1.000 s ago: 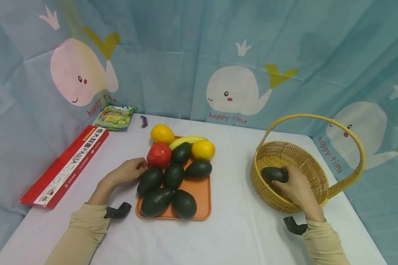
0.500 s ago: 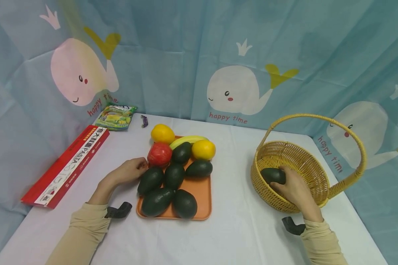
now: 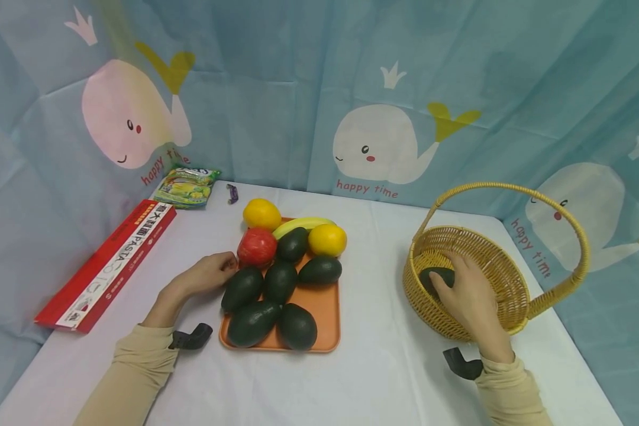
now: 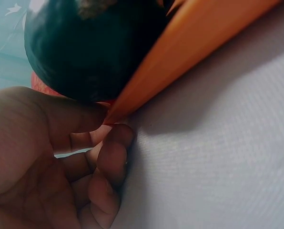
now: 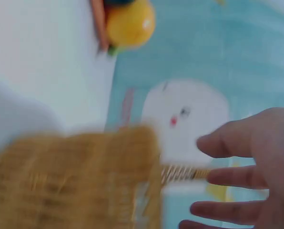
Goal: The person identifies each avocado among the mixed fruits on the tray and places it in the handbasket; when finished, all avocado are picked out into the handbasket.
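In the head view my left hand (image 3: 205, 275) is at the left edge of the orange tray (image 3: 327, 313). The left wrist view shows its thumb and fingers pinching the tray's rim (image 4: 180, 52), just under an avocado (image 4: 89, 47). Several dark green avocados (image 3: 252, 322) lie on the tray with a red pomegranate-like fruit (image 3: 257, 247), a banana (image 3: 303, 225) and yellow round fruits (image 3: 327, 239). My right hand (image 3: 474, 296) hovers in the wicker basket (image 3: 420, 307) above one avocado (image 3: 443, 274), which it partly hides. In the right wrist view its fingers (image 5: 237, 176) are spread and hold nothing.
The basket's tall handle (image 3: 580, 254) arches over its right side. A red pasta box (image 3: 106, 266) lies at the left. Behind it are a green snack bag (image 3: 186, 186) and a small purple wrapped sweet (image 3: 232, 194). A blue curtain (image 3: 277, 118) hangs behind the white table.
My right hand lowered the avocado into the basket, let go of it, and has lifted slightly with fingers spread. The left hand stayed at the tray's edge.
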Demonstrator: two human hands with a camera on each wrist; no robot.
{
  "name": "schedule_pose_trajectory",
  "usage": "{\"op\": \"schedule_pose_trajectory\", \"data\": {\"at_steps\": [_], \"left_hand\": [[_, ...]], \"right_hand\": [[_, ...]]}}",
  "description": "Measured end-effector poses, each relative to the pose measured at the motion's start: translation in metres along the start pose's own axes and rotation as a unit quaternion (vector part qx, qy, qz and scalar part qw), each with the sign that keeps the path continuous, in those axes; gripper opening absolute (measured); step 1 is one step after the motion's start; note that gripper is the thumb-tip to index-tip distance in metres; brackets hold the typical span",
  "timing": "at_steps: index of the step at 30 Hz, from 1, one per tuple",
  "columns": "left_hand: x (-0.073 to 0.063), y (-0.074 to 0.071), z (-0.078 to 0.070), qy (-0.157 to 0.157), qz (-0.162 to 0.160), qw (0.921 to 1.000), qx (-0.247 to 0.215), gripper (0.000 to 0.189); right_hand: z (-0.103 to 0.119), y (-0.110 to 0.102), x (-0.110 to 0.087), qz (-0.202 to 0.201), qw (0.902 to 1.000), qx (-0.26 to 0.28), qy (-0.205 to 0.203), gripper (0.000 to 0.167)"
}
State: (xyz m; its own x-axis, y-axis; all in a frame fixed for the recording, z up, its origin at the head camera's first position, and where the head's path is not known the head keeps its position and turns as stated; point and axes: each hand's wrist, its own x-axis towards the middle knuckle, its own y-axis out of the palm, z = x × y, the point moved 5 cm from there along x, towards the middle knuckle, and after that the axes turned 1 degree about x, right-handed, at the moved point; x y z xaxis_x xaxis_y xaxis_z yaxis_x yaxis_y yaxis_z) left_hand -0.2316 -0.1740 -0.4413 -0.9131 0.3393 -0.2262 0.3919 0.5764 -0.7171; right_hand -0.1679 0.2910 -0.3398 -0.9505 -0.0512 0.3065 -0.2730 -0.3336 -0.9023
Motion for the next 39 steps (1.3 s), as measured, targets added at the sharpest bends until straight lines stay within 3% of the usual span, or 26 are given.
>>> {"op": "schedule_pose_trajectory", "data": {"at_steps": [4,8,11,15,19,23,27,39], "left_hand": [[0.000,0.000,0.000,0.003,0.000,1.0000,-0.001,0.014],[-0.001,-0.001,0.001,0.004,0.000,1.0000,-0.004,0.014],[-0.002,-0.001,0.001,0.004,-0.001,1.0000,-0.005,0.014],[-0.001,-0.001,0.002,0.007,-0.003,1.0000,-0.003,0.014],[-0.001,0.000,0.001,0.009,-0.006,0.9999,-0.001,0.013],[0.001,0.000,0.003,0.005,-0.004,1.0000,-0.001,0.013],[0.002,0.000,0.002,0.006,-0.004,1.0000,0.004,0.013],[0.002,-0.001,0.000,0.016,-0.009,0.9997,0.016,0.013]], "right_hand": [[0.041,-0.002,-0.002,-0.083,0.9922,0.027,-0.090,0.040],[0.083,0.008,-0.008,-0.101,0.9812,0.031,-0.161,0.038],[0.114,0.024,-0.016,-0.078,0.9767,0.019,-0.199,0.042],[0.150,0.051,-0.028,-0.015,0.9715,0.011,-0.237,0.047],[0.176,0.073,-0.040,0.040,0.9581,0.014,-0.283,0.051],[0.192,0.088,-0.052,0.062,0.9411,-0.001,-0.332,0.051],[0.199,0.101,-0.061,0.080,0.9316,-0.031,-0.353,0.052],[0.195,0.109,-0.062,0.083,0.9425,-0.021,-0.323,0.054]]}}
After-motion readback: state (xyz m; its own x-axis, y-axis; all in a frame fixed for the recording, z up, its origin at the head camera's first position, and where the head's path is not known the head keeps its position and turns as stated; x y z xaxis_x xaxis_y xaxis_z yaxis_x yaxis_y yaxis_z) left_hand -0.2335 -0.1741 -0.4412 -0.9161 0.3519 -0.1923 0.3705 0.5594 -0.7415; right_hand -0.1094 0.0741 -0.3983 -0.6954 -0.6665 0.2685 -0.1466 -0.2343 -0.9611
